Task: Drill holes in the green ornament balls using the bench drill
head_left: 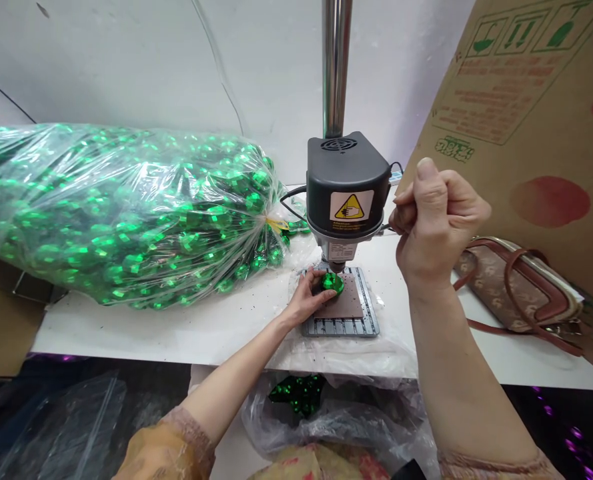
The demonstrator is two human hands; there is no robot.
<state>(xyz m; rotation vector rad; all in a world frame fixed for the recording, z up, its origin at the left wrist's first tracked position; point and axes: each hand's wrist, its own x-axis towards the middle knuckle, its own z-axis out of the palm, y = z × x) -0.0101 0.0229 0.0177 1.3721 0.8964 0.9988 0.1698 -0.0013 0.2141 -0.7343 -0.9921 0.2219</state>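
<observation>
Under the head of a black drill press (pixel 347 177), my left hand (pixel 310 293) grips a shiny green faceted ball (pixel 332 285). The ball rests on a brown pad (pixel 349 301) lying over the slotted metal base (pixel 371 323). To the right of the machine my right hand (pixel 436 213) is raised in a fist, its fingers wrapped round something at the machine's side. The hand mostly hides what it holds; a thin rod shows between it and the machine.
A large clear bag of green balls (pixel 141 220) lies left. On the right are a brown patterned handbag (pixel 516 283) and a big cardboard box (pixel 516 133). A metal column (pixel 336 67) stands behind the machine. An open plastic bag (pixel 376 413) with green pieces hangs below the table edge.
</observation>
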